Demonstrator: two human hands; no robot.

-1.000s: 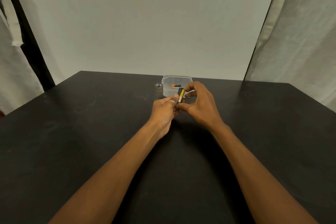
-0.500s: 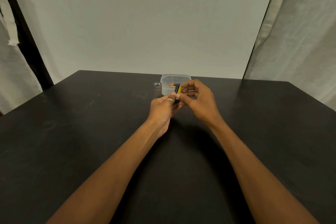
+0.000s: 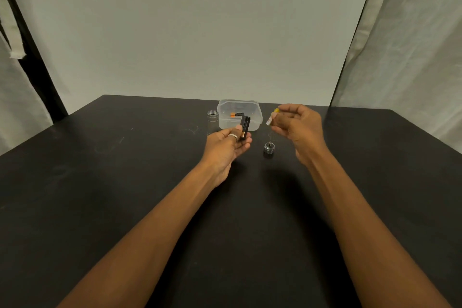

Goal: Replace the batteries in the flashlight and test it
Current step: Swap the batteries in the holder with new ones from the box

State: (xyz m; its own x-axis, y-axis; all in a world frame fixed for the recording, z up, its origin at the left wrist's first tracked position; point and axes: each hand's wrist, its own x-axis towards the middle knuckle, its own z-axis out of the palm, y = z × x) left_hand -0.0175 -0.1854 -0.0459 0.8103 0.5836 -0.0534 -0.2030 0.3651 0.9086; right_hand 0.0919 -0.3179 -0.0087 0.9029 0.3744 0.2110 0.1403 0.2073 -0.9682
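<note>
My left hand point(image 3: 228, 144) grips a black battery holder point(image 3: 244, 127) upright, thumb against its side; a gold-ended battery shows at its lower edge. My right hand point(image 3: 296, 124) is off to the right and pinches a small yellow-and-white battery point(image 3: 272, 116) between thumb and fingers. The silver flashlight body point(image 3: 212, 121) stands upright on the black table point(image 3: 105, 182), left of the tub. The flashlight's tail cap point(image 3: 269, 147), spring up, lies on the table between my hands.
A clear plastic tub point(image 3: 252, 114) sits at the table's far middle with an orange-and-black battery point(image 3: 235, 115) inside. White fabric walls close in the back and both sides.
My hands were together around the holder with the yellow battery in it. Now the right hand has pulled away to the right with that battery, uncovering the tail cap on the table.
</note>
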